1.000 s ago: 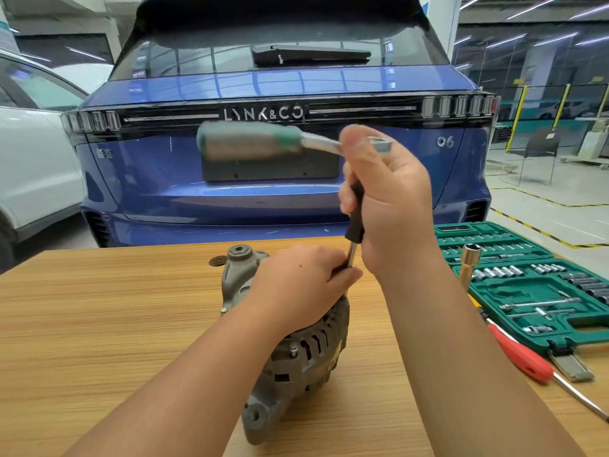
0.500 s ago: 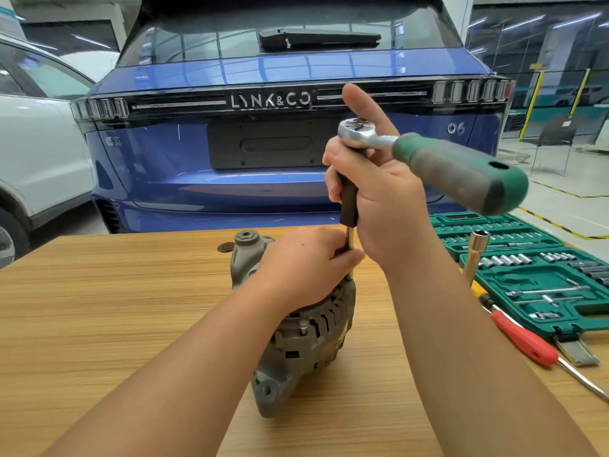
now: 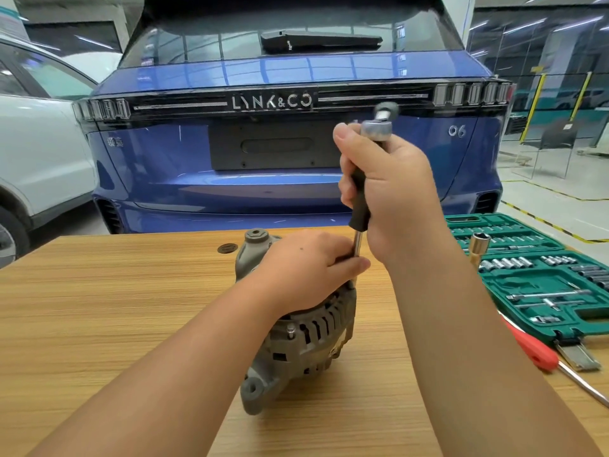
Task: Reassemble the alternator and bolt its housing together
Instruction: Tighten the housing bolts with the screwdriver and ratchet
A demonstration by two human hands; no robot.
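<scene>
left hand (image 3: 306, 268) clamps the alternator (image 3: 296, 324), pinching the shaft; right hand (image 3: 392, 189) wrapped round the ratchet extension (image 3: 359, 206) above it, I'd keep that dead vertical

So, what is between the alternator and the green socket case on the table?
In the head view, the right forearm crosses that stretch above the table; between the alternator and the socket case, only bare wood shows.
</scene>
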